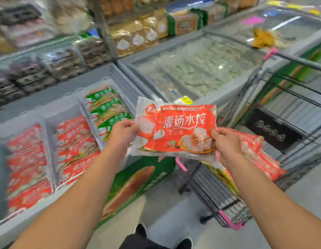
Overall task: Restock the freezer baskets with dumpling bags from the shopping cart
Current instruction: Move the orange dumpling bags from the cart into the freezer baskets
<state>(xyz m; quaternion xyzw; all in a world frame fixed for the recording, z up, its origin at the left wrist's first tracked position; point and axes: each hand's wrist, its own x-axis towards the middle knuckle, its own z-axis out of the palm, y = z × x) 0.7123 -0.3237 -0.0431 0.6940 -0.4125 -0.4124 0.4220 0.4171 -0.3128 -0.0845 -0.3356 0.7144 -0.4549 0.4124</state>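
A: Bags first. How many do you count?

B: 1 red dumpling bag point(175, 129) held up in the middle, printed face toward the camera. In the open freezer point(53, 97) on the left there are 3 white baskets point(49, 123) in a row: 2 hold red bags point(73, 141) and the far 1 holds green bags point(106, 108). I see about 4 green ones. The red stacks are too smeared to count.

A: And the shopping cart point(219, 194)?

B: 1 cart, black wire with pink trim, to the right below the held bag. More red bags point(260, 159) lie in it; their number is hard to make out, since the right hand and forearm cover part of the pile.

A: What else is unclear?

B: The second freezer point(201, 69), behind, has a closed glass lid, and its pale contents are just a blur. The shelves point(48, 51) at the back carry packaged goods, all motion-blurred. The left basket is cut off by the frame edge.

A: Now the hands.

B: 2 hands, both curled closed on the held bag. The left hand point(122, 132) pinches the bag's left edge between thumb and fingers. The right hand point(226, 141) grips the right edge, thumb on the front. The bag is stretched flat between them, in the air above the gap between the open freezer and the cart, touching neither.
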